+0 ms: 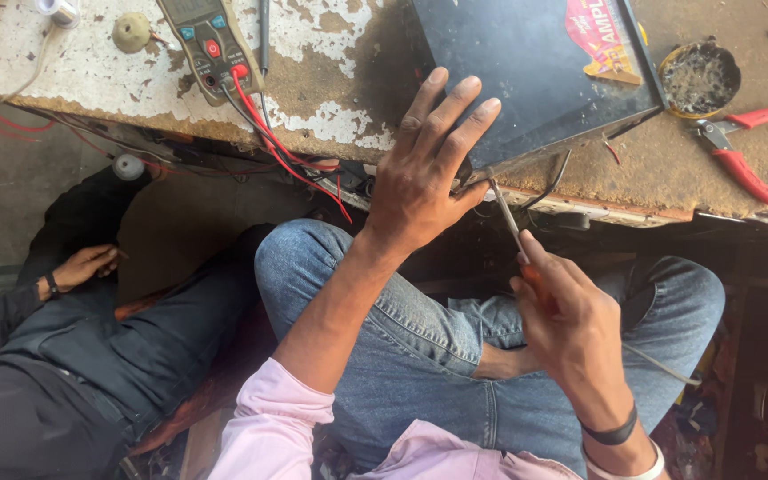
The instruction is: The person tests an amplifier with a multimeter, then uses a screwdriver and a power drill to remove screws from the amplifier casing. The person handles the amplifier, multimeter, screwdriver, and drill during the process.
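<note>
The right hand (571, 316) is closed around the orange handle of a screwdriver (510, 218), fingers wrapped and thumb along the grip. The thin metal shaft runs from the hand toward eleven o'clock, and its tip meets the near lower edge of a black metal case (526, 71) that lies on the bench (331, 80).

The left hand (420, 178) lies flat and spread, fingers pointing to one o'clock, palm pressed on the near left corner of the case; it grips nothing and only steadies the case. The screwdriver tip sits just at three o'clock of this hand's thumb.

As a judgement, the work on the case is at an early or middle stage. The tip is engaged at the edge, where a screw would sit, though the screw itself is too small to make out. The case looks closed, with its panel in place. No loose screws or removed panel can be made out near it, so most of the work seems left.

Outward from the case, at three o'clock, stand a small round tin (700, 78) with dark contents and red-handled pliers (744, 147). At nine to ten o'clock of the case a multimeter (209, 44) lies on the bench's flaking white top, its red and black leads (268, 133) trailing over the near edge. At eight o'clock of the left hand, below the bench, another person in dark clothes sits, one hand (86, 265) resting on a knee.
</note>
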